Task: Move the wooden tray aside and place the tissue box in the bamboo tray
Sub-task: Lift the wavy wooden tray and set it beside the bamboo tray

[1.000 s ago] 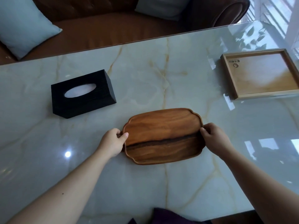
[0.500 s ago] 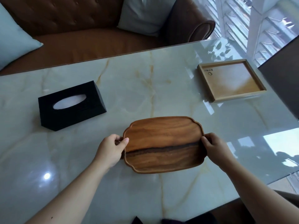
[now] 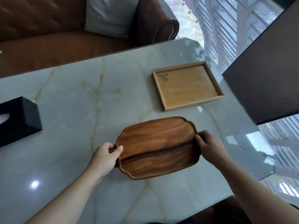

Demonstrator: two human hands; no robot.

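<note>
A dark brown wooden tray [image 3: 157,147] with a scalloped rim and a black grain streak is held over the marble table [image 3: 77,101], slightly tilted. My left hand [image 3: 105,156] grips its left edge and my right hand [image 3: 208,145] grips its right edge. The light rectangular bamboo tray [image 3: 187,85], with nothing in it, lies beyond the wooden tray near the table's right end. The black tissue box [image 3: 17,120] sits at the far left, partly cut off by the frame, with white tissue showing in its slot.
A brown leather sofa [image 3: 40,29] with a pale cushion [image 3: 111,15] runs along the table's far side. A dark panel [image 3: 265,67] stands at the right, over the table's right end. The table's right corner and edge lie just past my right hand.
Both hands have carried the wooden tray to the right, toward the bamboo tray. My view has swung right, so the tissue box now sits at the left frame edge.
</note>
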